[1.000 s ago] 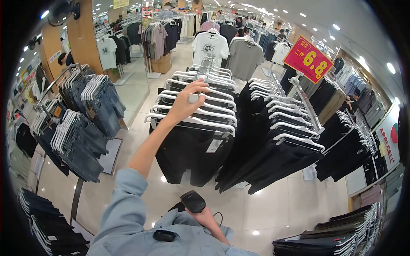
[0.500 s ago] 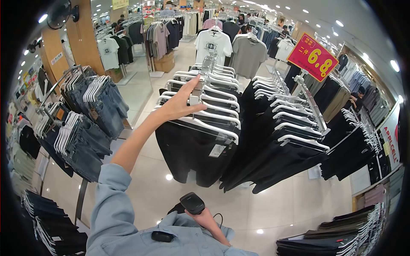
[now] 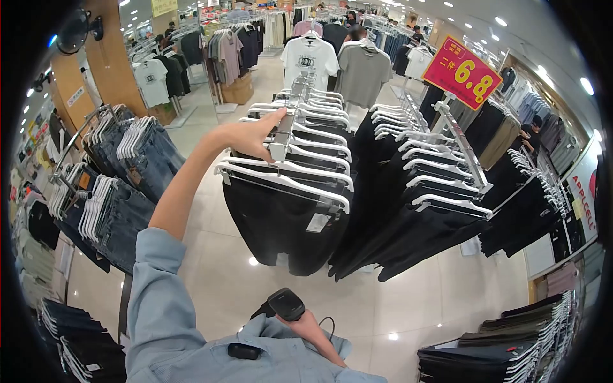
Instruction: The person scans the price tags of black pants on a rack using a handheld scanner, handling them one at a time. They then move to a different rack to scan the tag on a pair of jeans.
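Observation:
My left hand point(image 3: 252, 136) rests at the near end of a metal rail point(image 3: 278, 151), its thumb and index finger spread apart. White hangers point(image 3: 281, 185) line this rail, with black trousers or shorts point(image 3: 281, 230) hanging from them. The garment at the front carries a white tag point(image 3: 318, 223). Some of my left fingers are hidden. Low in front of my body, my right hand point(image 3: 306, 324) is closed around a black handheld device point(image 3: 286, 304). A thin dark cable shows beside that hand.
A parallel rail of black garments point(image 3: 415, 223) stands to the right beneath a red price sign point(image 3: 462, 72). Denim shorts point(image 3: 156, 159) hang at the left. White and grey T-shirts point(image 3: 309, 62) face me further back. More black garments point(image 3: 485, 357) fill a rack at lower right.
My left hand has moved left and slightly back along the near hangers, its thumb now against the rail's end. My right hand keeps the black device in the same place.

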The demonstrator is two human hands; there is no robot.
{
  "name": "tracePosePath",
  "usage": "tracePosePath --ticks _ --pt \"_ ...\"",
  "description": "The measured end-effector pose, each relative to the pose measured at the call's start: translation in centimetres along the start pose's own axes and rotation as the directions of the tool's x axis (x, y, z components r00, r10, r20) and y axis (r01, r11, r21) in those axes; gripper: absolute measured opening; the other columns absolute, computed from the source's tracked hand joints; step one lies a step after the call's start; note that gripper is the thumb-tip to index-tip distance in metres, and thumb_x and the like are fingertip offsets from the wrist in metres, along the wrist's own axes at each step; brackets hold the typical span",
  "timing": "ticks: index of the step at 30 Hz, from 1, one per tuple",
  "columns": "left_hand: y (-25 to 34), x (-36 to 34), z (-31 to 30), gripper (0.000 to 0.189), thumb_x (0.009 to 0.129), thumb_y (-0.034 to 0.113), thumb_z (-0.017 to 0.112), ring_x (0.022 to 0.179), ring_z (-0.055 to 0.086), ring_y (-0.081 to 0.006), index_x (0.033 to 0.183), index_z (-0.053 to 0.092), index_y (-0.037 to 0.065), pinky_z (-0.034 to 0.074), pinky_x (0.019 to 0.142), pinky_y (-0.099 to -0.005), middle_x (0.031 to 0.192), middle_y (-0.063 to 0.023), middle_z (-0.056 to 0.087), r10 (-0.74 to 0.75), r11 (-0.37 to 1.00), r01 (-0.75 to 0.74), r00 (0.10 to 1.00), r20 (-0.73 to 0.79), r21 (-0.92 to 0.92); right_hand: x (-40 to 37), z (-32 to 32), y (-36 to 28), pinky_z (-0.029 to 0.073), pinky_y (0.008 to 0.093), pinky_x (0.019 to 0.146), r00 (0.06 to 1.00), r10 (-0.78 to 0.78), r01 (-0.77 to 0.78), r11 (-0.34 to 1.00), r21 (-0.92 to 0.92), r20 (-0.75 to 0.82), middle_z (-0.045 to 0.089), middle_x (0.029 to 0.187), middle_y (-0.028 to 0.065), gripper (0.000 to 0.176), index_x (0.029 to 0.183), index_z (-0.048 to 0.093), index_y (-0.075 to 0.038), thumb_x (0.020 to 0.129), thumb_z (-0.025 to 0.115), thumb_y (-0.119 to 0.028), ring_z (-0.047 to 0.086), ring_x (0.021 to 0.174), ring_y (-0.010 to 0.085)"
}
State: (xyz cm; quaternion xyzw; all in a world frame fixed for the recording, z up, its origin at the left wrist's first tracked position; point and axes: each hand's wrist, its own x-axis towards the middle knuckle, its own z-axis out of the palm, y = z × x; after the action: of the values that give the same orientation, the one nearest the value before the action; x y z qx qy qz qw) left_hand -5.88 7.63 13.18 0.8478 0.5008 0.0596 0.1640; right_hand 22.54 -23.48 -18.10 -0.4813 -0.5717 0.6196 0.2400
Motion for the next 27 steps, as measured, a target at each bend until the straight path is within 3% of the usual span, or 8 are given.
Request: tracePosePath --ticks 4,6,7,10,15,19,21,27 --pt "0.0 -0.4 -0.4 0.128 0.074 0.042 0.083 0.152 0.032 -0.0351 0.164 0.003 -0.001 0.031 0.122 -0.0363 0.17 -0.0252 0.015 0.009 0.998 -0.006 0.999 -0.042 0.07 0.3 -0.1 -0.4 0.056 0.0361 0.087 0.998 -0.046 0.049 0.997 0.064 -0.046 0.078 0.102 0.0142 0.039 0.111 0.075 -0.001 0.086 0.084 -0.029 0.073 0.096 0.0206" --pt "-0.3 -0.5 -2.0 0.127 0.074 0.045 0.081 0.152 0.033 -0.0347 0.164 0.003 0.0 0.032 0.122 -0.0371 0.169 -0.0247 0.018 -0.006 1.0 0.007 0.995 0.105 -0.01 0.5 -0.3 -1.1 0.056 0.0363 0.087 0.997 -0.046 0.05 0.997 0.055 -0.061 0.078 0.102 0.0141 0.04 0.111 0.074 -0.001 0.086 0.084 -0.03 0.073 0.096 0.0206" --pt "-0.6 -0.6 -2.9 0.123 0.077 0.037 0.082 0.155 0.026 -0.0301 0.166 0.002 0.008 0.035 0.121 -0.0412 0.171 -0.0207 0.014 -0.023 0.995 0.039 0.985 0.172 -0.089 0.6 -0.3 -1.4 0.056 0.0364 0.087 0.999 -0.002 0.004 0.999 0.042 -0.048 0.078 0.102 0.0144 0.04 0.111 0.074 -0.001 0.085 0.084 -0.03 0.073 0.096 0.0211" --pt "-2.0 0.0 -4.7 0.103 0.081 0.027 0.069 0.156 0.025 -0.0307 0.164 0.014 0.002 0.024 0.126 -0.0373 0.17 -0.0207 0.021 0.095 0.96 -0.05 0.984 0.151 -0.275 1.4 -0.4 -1.4 0.055 0.035 0.09 0.997 0.067 -0.067 0.998 -0.002 -0.023 0.077 0.106 0.0129 0.042 0.114 0.073 -0.001 0.085 0.085 -0.03 0.072 0.1 0.0194" --pt "-1.9 1.3 -4.8 0.087 0.085 0.012 0.055 0.157 0.023 -0.0301 0.163 0.02 0.001 0.022 0.127 -0.0358 0.169 -0.0199 0.024 0.047 0.987 -0.034 0.995 0.084 -0.159 2.8 0.3 -0.2 0.054 0.0334 0.093 0.996 0.084 -0.084 0.996 -0.001 0.024 0.077 0.11 0.0106 0.043 0.116 0.073 -0.002 0.085 0.085 -0.03 0.07 0.103 0.0166" --pt "-2.6 3.0 -4.0 0.092 0.08 0.007 0.053 0.158 0.019 -0.0297 0.164 0.017 0.001 0.019 0.127 -0.035 0.171 -0.0201 0.018 0.023 0.996 -0.012 0.992 0.124 -0.092 3.4 0.7 -0.5 0.055 0.0346 0.089 0.998 0.057 -0.057 0.998 -0.005 -0.011 0.077 0.105 0.0127 0.042 0.114 0.074 -0.003 0.085 0.085 -0.031 0.072 0.099 0.0196" --pt "-3.0 3.2 -3.7 0.083 0.088 0.012 0.053 0.156 0.025 -0.0299 0.163 0.02 0.0 0.022 0.127 -0.0346 0.168 -0.0211 0.026 0.049 0.996 -0.044 0.997 0.06 -0.081 3.7 0.9 -0.8 0.055 0.0361 0.086 0.999 0.04 -0.041 0.999 -0.027 -0.025 0.078 0.102 0.0155 0.041 0.112 0.075 -0.003 0.085 0.084 -0.033 0.074 0.097 0.0232" --pt "-4.2 4.4 -3.6 0.076 0.09 0.009 0.048 0.156 0.026 -0.0314 0.161 0.023 -0.002 0.021 0.127 -0.0359 0.167 -0.0215 0.028 0.083 0.992 -0.082 0.997 0.001 -0.094 5.0 1.3 -1.9 0.056 0.0357 0.087 0.999 0.017 -0.017 1.0 0.006 -0.029 0.078 0.103 0.0146 0.041 0.113 0.075 -0.003 0.085 0.084 -0.031 0.073 0.097 0.0212"
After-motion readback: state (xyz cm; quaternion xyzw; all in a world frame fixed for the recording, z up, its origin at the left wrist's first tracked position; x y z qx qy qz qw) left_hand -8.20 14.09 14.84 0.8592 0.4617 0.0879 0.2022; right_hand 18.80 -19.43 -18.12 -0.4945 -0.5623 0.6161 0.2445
